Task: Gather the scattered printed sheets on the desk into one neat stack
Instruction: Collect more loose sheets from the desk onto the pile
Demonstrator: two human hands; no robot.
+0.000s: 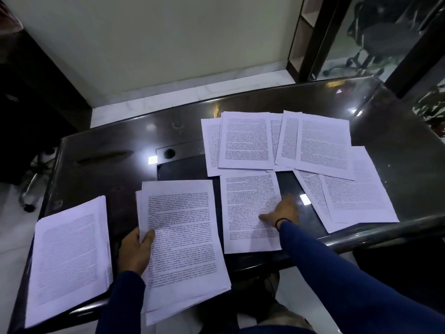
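Dark glossy desk [240, 112], left hand [136, 251] gripping gathered sheets [183, 237], right hand [284, 212] flat, released, on single sheet [248, 201]

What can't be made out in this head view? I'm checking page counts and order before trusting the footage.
- Print on every sheet: too blurred to read, so no page order.
- Sheets in the held bundle: lower ones hidden under the top page; the left hand grips its edge.
- Left stack: count unclear.
- Far overlapping sheets: they cover each other.
- Right hand fingers on the single sheet: blurred.
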